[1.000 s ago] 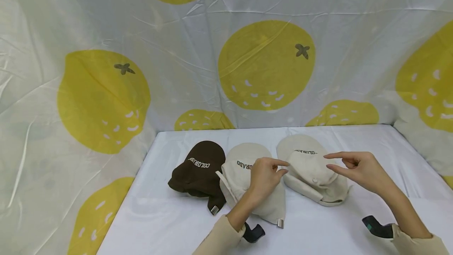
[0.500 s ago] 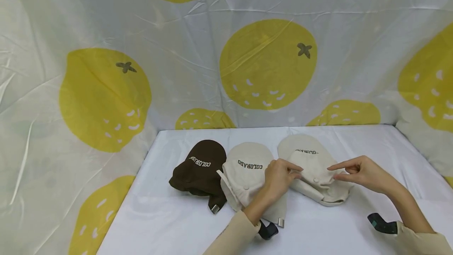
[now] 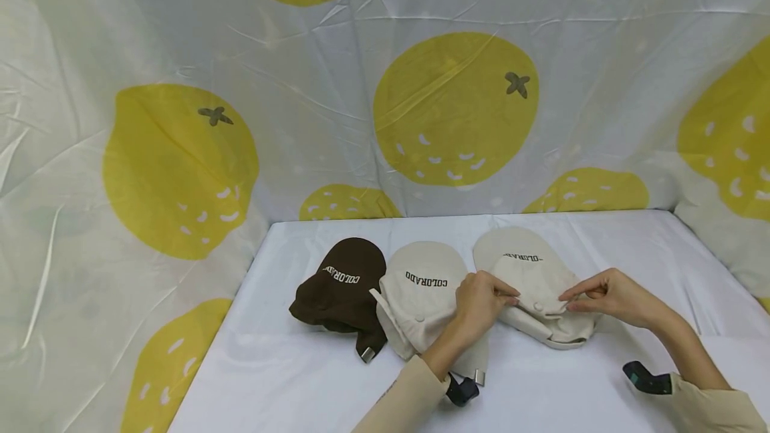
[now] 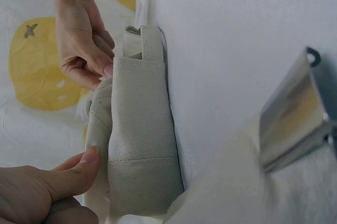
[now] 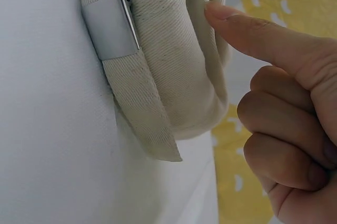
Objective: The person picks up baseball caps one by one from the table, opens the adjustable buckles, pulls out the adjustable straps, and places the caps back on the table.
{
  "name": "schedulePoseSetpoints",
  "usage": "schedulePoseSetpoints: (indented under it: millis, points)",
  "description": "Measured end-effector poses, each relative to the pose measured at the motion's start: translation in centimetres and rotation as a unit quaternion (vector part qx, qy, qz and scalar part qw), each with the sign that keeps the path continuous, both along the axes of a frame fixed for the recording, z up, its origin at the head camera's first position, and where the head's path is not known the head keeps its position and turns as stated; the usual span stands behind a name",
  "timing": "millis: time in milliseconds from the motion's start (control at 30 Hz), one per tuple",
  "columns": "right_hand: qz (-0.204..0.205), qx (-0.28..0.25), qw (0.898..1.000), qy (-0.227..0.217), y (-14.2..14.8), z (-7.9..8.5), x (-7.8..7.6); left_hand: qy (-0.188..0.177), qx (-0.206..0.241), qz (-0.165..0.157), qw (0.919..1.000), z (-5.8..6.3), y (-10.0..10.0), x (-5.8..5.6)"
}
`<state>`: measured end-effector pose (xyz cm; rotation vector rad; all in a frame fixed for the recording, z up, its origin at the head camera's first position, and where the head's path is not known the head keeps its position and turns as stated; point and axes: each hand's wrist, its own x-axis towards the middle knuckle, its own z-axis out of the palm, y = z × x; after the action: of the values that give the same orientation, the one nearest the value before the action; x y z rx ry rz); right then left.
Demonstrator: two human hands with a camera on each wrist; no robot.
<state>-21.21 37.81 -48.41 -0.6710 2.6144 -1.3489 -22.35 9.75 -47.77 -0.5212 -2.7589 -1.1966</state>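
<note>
Curtained-off tabletop booth, room type uncertain: lemon-print fabric (image 3: pixel 337 105) hung behind and at sides, enclosing white cloth-covered table (image 3: pixel 265 379).

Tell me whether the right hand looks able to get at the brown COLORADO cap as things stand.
Probably not directly: the left hand and the middle cream cap lie between the right hand and the brown COLORADO cap.

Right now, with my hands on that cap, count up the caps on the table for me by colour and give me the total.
Dark brown cap: 1
Cream caps: 2
Total: 3
</note>
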Motion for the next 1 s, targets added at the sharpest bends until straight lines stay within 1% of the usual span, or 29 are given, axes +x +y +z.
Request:
schedulePoseSetpoints:
  millis: [233, 367, 467, 667, 833, 1000]
  points:
    - [-0.002, -0.006, 1.0, 0.001, -0.3, -0.2, 0.0, 0.004, -0.008, 0.008, 0.9999, -0.1, -0.1, -0.1]
    - [0.001, -0.004, 1.0, 0.009, -0.6, -0.2, 0.0, 0.001, -0.003, 0.006, 1.0, 0.1, -0.1, -0.1]
    - [-0.008, 0.003, 1.0, 0.021, -0.8, -0.3, 0.0, -0.004, 0.008, -0.001, 1.0, 0.3, -0.2, -0.1]
    - [-0.039, 0.013, 0.998, 0.039, -0.9, -0.2, 0.1, -0.016, 0.025, -0.012, 0.9995, 0.5, -0.2, -0.3]
    - [-0.067, 0.019, 0.996, 0.055, -0.7, 0.6, 0.4, -0.022, 0.051, -0.018, 0.9983, 0.9, -0.3, -0.5]
    - [-0.08, 0.02, 0.994, 0.076, -0.5, 1.8, 0.7, -0.03, 0.098, -0.039, 0.994, 1.5, -0.4, -0.5]
